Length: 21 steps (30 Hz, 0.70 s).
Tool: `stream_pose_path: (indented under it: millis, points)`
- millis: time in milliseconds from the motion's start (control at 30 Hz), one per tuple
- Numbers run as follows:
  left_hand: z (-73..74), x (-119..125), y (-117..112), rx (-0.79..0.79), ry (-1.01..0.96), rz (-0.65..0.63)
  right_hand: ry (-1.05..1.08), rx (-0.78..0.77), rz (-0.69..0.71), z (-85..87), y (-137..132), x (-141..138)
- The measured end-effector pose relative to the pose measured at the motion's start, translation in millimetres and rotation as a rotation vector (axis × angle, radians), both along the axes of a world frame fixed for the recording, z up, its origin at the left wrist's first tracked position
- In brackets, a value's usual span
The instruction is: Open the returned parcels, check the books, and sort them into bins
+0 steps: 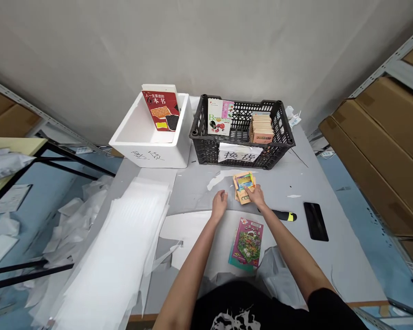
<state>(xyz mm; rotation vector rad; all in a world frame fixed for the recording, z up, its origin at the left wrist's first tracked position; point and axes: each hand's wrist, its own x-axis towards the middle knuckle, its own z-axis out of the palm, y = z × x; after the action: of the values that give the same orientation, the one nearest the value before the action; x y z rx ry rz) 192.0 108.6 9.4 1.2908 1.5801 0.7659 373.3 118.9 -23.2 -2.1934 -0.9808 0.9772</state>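
Well, what does the head view show at the centre of the figure?

A right hand (256,196) rests its fingers on a small, fanned stack of colourful booklets (242,187) on a grey table (291,181); whether it grips them cannot be told. A left hand (219,204), its fingers loosely curled, lies just beside the stack, apart from the right hand and apparently not touching the booklets.

What surrounds the stack?

Directly beyond it stands a black plastic crate (241,101) bearing a paper sign (240,152) with handwritten Chinese characters. The crate holds an upright book (220,117) and a block of thin books (261,129). To its left, a white foam box (147,153) holds a red book (160,110).

What could go wrong from here?

The loose stack could slide apart under uneven pressure. A forearm could nudge the pink-covered picture book (246,243) lying between the arms. The black-and-yellow tool handle (284,215) lies just beside the right wrist and could be knocked toward the black phone (315,221). Loose white foam sheets (117,238) could also slip from the table.
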Motion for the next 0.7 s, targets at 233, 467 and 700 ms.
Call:
stream_pose_path:
  millis: [233, 467, 700]
  points:
    - [56.6, -12, -17, 0.155, -0.391, 0.135, 0.638, 0.180, 0.193, 37.6, -42, -48]
    - [89.1, -28, -55, 0.117, -0.383, 0.271, 0.726, 0.195, 0.339, 63.1, -67, -66]
    - [112.6, -31, -70, 0.177, -0.391, 0.192, 0.809, 0.275, 0.358, 64.2, -81, -66]
